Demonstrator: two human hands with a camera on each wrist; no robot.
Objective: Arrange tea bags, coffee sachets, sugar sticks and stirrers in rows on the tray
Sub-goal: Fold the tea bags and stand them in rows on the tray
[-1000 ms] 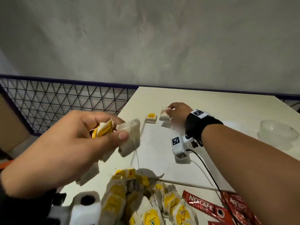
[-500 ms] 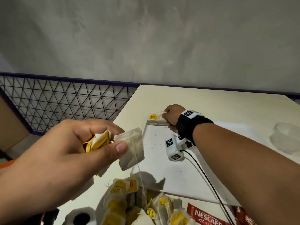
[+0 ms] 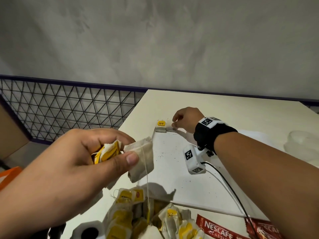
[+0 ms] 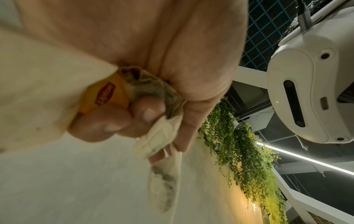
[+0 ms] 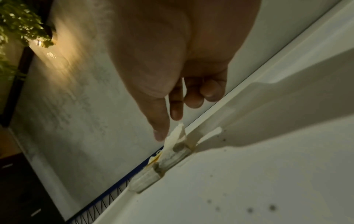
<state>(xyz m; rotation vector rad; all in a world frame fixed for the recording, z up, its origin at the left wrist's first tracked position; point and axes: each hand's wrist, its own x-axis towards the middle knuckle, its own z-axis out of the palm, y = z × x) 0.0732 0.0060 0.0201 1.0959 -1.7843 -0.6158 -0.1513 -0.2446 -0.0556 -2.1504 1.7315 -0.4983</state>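
A white tray (image 3: 172, 173) lies on the table. One tea bag (image 3: 160, 126) with a yellow tag leans against the rim in its far left corner. My right hand (image 3: 174, 125) pinches the top of a second tea bag (image 3: 170, 129) just right of the first. In the right wrist view, thumb and forefinger of that hand (image 5: 169, 127) meet on this bag's paper top (image 5: 177, 134), and both bags stand against the tray (image 5: 249, 181) rim. My left hand (image 3: 127, 149), raised near me, grips a bunch of tea bags (image 3: 142, 157) with yellow tags (image 4: 107, 94).
A heap of loose tea bags (image 3: 138, 216) lies at the tray's near left corner, with red Nescafe sachets (image 3: 219, 230) to its right. A clear plastic bowl (image 3: 303, 140) stands at the right. The table's left edge borders a black wire grid (image 3: 60, 107).
My right hand has carried its tea bag left and down into the tray's far left corner, beside the first one. My left hand has kept its bunch raised.
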